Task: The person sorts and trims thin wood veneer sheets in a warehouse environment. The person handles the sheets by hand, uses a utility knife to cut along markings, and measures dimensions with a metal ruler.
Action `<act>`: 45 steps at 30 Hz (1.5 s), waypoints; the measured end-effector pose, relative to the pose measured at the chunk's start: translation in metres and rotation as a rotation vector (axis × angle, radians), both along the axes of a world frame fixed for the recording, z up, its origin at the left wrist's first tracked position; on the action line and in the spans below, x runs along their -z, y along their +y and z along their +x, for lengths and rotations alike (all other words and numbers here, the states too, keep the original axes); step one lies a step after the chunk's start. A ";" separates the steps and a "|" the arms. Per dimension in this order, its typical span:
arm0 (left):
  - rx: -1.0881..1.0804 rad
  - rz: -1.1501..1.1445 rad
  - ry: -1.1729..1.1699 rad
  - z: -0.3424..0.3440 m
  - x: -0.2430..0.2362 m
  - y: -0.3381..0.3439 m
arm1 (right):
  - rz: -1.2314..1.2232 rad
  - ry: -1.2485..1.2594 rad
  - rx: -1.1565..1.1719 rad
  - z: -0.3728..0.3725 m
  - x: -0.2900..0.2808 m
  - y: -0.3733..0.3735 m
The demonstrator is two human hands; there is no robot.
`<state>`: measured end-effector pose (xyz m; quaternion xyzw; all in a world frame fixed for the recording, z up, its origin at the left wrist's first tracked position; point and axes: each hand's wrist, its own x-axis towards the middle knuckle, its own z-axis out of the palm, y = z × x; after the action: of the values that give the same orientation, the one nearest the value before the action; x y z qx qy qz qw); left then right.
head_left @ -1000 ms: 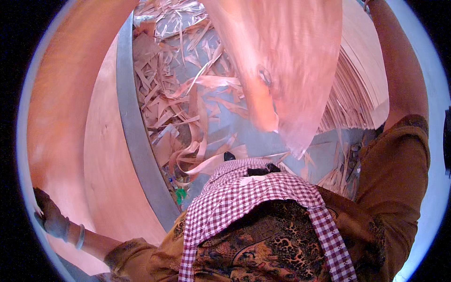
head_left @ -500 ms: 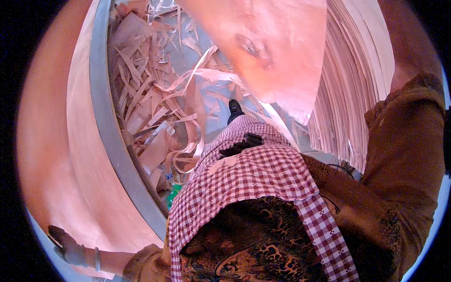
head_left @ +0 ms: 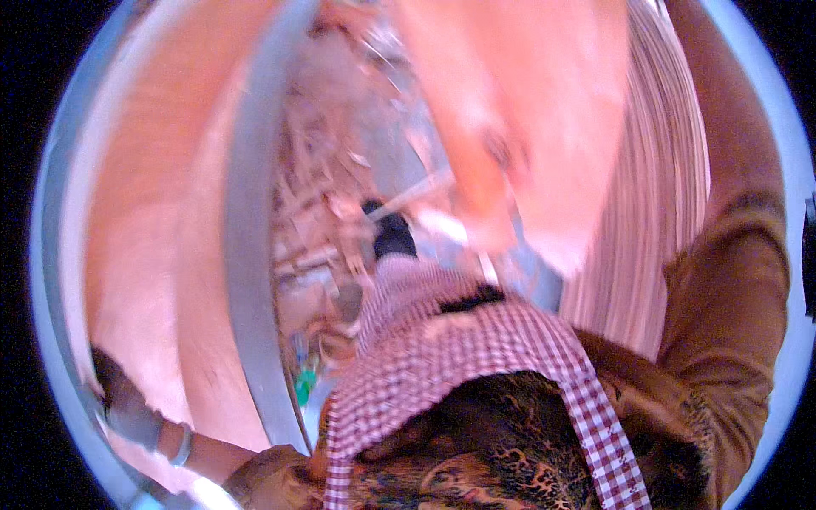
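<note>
My left hand, dark-covered with a pale bracelet at the wrist, is closed on the edge of a long tan veneer sheet at the far left. My right arm reaches up along the right rim; its hand is out of view. Another pale veneer sheet, with a dark knot and an orange patch, hangs down from the top centre. A thick stack of veneer sheets stands beside it on the right. The picture is smeared by motion.
A curved grey metal edge runs beside the left sheets. Wood strips and scraps litter the floor, with a small green object. My dark shoe and checked apron are below the hanging sheet.
My shoe has come into view among the scraps. The hanging sheet rose, then dropped again. My left hand moved down, then back up, still on the sheet edge.
</note>
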<state>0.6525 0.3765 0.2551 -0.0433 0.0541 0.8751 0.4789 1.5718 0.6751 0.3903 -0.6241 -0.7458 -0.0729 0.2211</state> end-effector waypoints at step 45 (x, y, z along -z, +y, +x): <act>-0.403 -0.576 0.121 0.232 -0.169 0.236 | -0.902 0.832 -0.401 -0.180 -0.009 0.431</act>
<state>0.8843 0.6128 0.4240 -0.1343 0.3173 0.9018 0.2610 1.3917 1.1058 0.3993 -0.4805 -0.6573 0.5385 0.2171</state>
